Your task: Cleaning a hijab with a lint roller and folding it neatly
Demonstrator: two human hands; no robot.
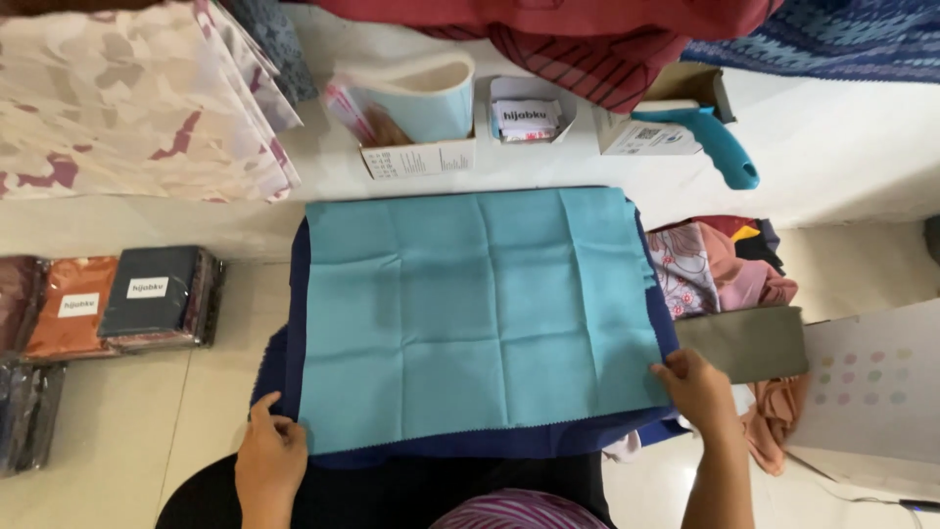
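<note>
Pale tiled floor (cluttered) bears teal cloth, both hands touching.

Stack of flat clear packets with white labels at left, orange packet beside it, open white boxes at top, white carton right of them

navy cloth: mostly hidden under the teal cloth
red fabric: cut off by the far edge
dark packets: cut off at left
left hand: fingertips tucked under cloth
</note>
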